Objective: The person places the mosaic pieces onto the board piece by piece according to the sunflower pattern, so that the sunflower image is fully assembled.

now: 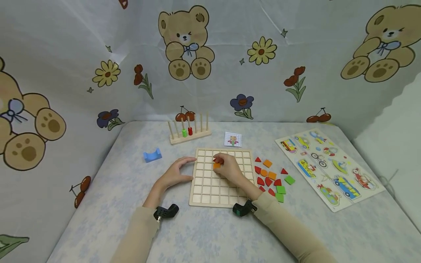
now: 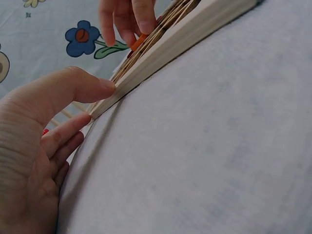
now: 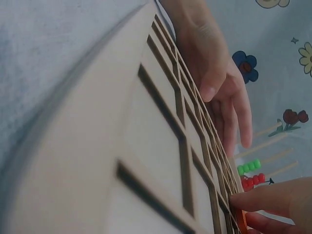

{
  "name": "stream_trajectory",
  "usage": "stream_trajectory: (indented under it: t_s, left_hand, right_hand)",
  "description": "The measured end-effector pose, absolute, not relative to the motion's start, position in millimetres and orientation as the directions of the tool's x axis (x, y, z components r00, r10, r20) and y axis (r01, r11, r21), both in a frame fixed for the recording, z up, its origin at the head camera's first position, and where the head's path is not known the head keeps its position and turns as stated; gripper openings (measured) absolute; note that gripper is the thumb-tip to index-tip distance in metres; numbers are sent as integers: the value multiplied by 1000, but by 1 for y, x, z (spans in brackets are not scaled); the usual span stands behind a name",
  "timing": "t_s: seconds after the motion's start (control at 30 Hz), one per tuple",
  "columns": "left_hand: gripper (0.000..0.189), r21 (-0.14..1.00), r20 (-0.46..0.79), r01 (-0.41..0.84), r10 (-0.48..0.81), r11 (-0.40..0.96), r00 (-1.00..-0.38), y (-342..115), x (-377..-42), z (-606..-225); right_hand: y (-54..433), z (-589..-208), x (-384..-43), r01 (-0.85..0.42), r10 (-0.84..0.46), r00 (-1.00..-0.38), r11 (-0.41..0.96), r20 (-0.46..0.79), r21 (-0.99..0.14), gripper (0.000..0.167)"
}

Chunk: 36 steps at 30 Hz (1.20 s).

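Note:
A square wooden grid board [image 1: 206,189] lies on the table in the head view. My left hand [image 1: 172,174] is at its left side, thumb and fingertips touching the edge, fingers fairly straight; the left wrist view shows this thumb [image 2: 92,87] against the rim. Over the upper left cells, my right hand [image 1: 230,170] pinches an orange square tile [image 1: 216,166] between thumb and fingers. Part of a red piece [image 1: 215,160] shows by those fingertips. In the right wrist view the orange tile [image 3: 240,220] is mostly hidden by the right thumb.
Right of the board lie loose red, orange and green pieces [image 1: 272,175]. Farther right is a vehicle picture board [image 1: 304,151]. Behind the grid stand a peg rack [image 1: 194,137] with green and red beads and a pattern card [image 1: 232,139]. A blue curved block [image 1: 152,155] lies left.

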<state>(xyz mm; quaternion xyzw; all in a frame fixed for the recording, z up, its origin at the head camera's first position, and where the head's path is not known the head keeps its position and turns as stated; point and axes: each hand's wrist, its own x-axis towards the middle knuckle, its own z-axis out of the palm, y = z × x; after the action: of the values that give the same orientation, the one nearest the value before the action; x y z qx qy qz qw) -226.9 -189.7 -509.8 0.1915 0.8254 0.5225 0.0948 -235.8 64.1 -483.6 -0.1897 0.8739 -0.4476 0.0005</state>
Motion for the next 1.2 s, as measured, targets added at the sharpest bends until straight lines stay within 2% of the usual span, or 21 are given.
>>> stream_trajectory:
  t_s: [0.67,0.9,1.2]
  left_hand:
    - [67,905,58,225,421,361,-905,-184,-228,-511]
    - [67,900,44,214,409,379,-911,-184,-227,-510]
    - [68,894,35,203,390,400,-920,-187,-227,-513]
  right_hand:
    - [74,-484,-229,-355,-325,-922,488,211,-797,30]
    - [122,-474,-222,-341,-273,-935,505,228,-793,28]
    - [208,-478,-210,-262,-152,-965,631,215,-730,34]
